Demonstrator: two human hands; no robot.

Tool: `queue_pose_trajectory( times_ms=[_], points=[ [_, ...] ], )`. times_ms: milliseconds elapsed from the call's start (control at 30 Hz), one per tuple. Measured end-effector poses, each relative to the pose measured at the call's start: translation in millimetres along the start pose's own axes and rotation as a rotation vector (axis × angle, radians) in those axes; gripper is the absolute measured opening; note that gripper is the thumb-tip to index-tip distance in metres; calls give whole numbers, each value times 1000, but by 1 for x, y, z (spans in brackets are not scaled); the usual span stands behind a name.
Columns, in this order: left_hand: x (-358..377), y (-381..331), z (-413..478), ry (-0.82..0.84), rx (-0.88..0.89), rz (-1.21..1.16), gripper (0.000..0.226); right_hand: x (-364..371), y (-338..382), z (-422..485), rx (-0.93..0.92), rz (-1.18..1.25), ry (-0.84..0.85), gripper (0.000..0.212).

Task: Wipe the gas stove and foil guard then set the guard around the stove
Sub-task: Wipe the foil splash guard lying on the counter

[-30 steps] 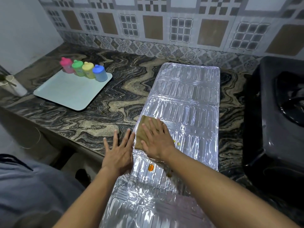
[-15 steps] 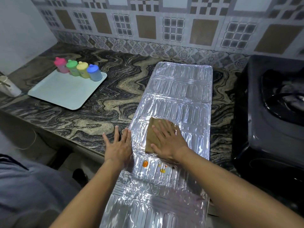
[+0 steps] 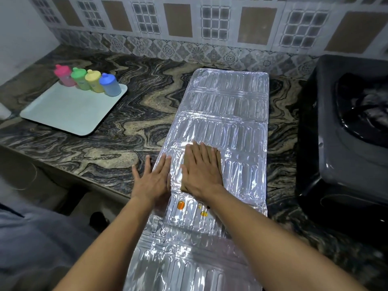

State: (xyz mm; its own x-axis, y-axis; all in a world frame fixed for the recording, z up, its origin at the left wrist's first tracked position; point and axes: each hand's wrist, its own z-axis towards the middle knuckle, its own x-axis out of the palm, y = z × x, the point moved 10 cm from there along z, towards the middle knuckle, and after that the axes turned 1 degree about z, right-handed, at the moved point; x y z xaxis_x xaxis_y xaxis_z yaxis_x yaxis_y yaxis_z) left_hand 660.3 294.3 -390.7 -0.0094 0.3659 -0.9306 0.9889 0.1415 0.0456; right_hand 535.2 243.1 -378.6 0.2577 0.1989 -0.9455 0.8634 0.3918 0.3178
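The silver foil guard [image 3: 226, 114] lies flat and unfolded on the marble counter, running from the tiled wall toward me. My right hand [image 3: 201, 171] presses flat on a brown cloth [image 3: 218, 159] at the guard's middle; the hand covers most of the cloth. My left hand [image 3: 154, 178] lies flat with spread fingers on the guard's left edge and the counter. Orange and yellow spots [image 3: 180, 205] sit on the foil just behind my right wrist. The black gas stove [image 3: 344, 148] stands at the right, partly out of frame.
A pale tray [image 3: 69, 111] at the left carries pink, green, yellow and blue bottles [image 3: 88, 80]. The counter's front edge [image 3: 63, 181] runs diagonally at lower left. The tiled wall [image 3: 189, 28] is behind. Bare marble lies between tray and guard.
My right hand slid the cloth over the foil, first rightward and then slightly back and farther from me. My left hand stayed pressed at the guard's left edge.
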Motion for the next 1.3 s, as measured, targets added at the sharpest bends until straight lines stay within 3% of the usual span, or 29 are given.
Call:
queue_pose_trajectory(
  times_ms=[667,900,1067,1200,1300],
  points=[
    [5,1,-1,41,-54,-75,59,-31,-111,-65,139,-79,-3,63],
    [4,-1,-3,63,-56,-81,62,-38,-127,-77,152,-37,-95,72],
    [3,-3,-3,57,-53,-84,67,-59,-142,-89,177,123,-272,38],
    [2,-4,-4,53,-50,-79,68,-78,-160,-114,393,683,-495,28],
    [-2,-6,-6,32,-42,-63,74,-91,-180,-127,666,1010,-674,27]
  ],
)
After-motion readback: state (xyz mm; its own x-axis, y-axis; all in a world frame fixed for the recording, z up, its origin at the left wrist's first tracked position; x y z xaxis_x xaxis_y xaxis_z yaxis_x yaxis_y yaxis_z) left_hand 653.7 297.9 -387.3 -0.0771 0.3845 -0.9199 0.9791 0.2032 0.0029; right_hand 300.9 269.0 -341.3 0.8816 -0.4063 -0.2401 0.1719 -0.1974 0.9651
